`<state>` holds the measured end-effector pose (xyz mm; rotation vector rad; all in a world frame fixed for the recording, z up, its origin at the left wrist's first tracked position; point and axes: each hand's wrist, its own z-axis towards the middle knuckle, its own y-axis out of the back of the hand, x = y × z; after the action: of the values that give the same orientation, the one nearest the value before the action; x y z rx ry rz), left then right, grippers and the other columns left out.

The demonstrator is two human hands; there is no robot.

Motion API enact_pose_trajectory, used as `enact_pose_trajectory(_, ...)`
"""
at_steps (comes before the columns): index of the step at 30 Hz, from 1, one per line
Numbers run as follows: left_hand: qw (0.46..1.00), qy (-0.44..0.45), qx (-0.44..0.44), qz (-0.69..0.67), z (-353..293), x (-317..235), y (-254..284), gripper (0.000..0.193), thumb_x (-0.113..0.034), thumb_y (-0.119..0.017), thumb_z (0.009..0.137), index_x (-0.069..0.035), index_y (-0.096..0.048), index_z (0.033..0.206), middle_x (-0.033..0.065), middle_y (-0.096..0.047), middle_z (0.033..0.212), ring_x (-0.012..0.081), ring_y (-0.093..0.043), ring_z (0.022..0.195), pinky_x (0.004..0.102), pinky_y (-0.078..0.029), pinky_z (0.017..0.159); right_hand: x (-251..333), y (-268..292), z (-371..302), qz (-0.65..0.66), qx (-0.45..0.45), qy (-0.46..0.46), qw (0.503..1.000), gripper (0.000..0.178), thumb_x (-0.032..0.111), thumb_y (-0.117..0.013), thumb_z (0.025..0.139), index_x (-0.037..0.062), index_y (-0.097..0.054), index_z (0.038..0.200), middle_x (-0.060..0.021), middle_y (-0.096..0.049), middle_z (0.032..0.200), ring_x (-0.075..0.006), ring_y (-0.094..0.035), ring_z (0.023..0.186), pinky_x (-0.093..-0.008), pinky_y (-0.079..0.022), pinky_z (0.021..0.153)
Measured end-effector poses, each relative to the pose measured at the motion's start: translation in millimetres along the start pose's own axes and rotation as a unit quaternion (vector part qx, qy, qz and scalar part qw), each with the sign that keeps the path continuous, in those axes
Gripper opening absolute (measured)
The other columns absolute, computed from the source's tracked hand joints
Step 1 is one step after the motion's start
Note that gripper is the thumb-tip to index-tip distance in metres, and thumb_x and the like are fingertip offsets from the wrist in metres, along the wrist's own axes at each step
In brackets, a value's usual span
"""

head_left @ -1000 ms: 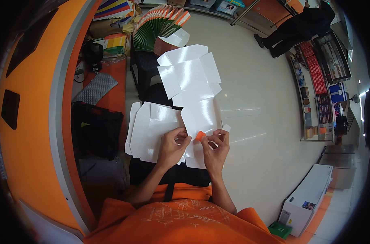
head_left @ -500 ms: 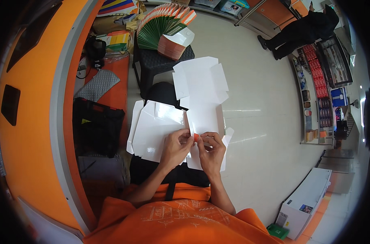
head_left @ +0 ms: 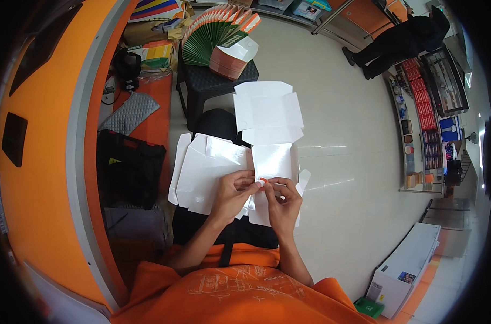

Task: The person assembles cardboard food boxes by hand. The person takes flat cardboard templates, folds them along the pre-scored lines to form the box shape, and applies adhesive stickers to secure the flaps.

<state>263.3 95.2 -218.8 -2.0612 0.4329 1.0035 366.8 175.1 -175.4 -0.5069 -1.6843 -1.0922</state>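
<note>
A partly folded white cardboard box rests over my lap, its wide lid panel stretching away from me. My left hand and my right hand meet at a near corner of it, fingertips pinched close together. Between them shows a small orange-and-white flap, which looks like the box's coloured outer side turned over. Each hand grips the cardboard there; the fingers partly hide the corner. To the left, under my left hand, lie flat white box blanks, overlapping one another.
A black stool beyond my knees bears a fanned stack of green, orange and white cartons. Bags and packets crowd the orange ledge on the left. A person in dark clothes stands far right by stocked shelves; a white chest freezer is nearer.
The lid panel has tilted and shifted slightly right, and its side flaps sit differently. Between my fingertips the small flap has turned, showing more white beside the orange. Both hands remain at the same corner.
</note>
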Motion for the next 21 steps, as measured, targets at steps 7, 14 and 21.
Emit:
enact_pose_trajectory(7, 0.997, 0.013, -0.015, 0.069, -0.5, 0.8, 0.2, 0.039, -0.006, -0.074, 0.087, 0.011, -0.06, 0.12, 0.0171, -0.072, 0.099, 0.013, -0.068, 0.087, 0.0221, -0.053, 0.076, 1.6, 29.2, 7.0, -0.071, 0.067, -0.012, 0.995, 0.012, 0.006, -0.07, 0.088, -0.0026, -0.075, 0.095, -0.0108, -0.069, 0.098, -0.0215, -0.069, 0.083, -0.0328, -0.056, 0.076)
enact_pose_trajectory(14, 0.993, -0.013, -0.012, 0.12, -4.4, -3.9, -6.5, 0.035, -0.003, -0.072, 0.087, 0.011, -0.061, 0.117, 0.0168, -0.073, 0.095, 0.0135, -0.07, 0.085, 0.0219, -0.055, 0.074, -12.3, 21.2, 5.1, -0.03, 0.047, -0.045, 0.997, 0.012, 0.007, -0.07, 0.088, -0.0038, -0.073, 0.091, -0.0103, -0.071, 0.088, -0.0195, -0.068, 0.081, -0.0305, -0.052, 0.076)
enact_pose_trajectory(21, 0.979, -0.054, -0.049, 0.188, -6.0, -11.0, -8.7, 0.024, -0.006, -0.073, 0.087, 0.009, -0.067, 0.104, 0.0134, -0.074, 0.091, 0.0133, -0.07, 0.083, 0.0231, -0.056, 0.073, -3.9, 7.7, 0.3, 0.062, 0.027, -0.106, 0.992, 0.012, 0.006, -0.068, 0.091, -0.0054, -0.07, 0.094, -0.0094, -0.071, 0.09, -0.0146, -0.066, 0.084, -0.028, -0.051, 0.08)
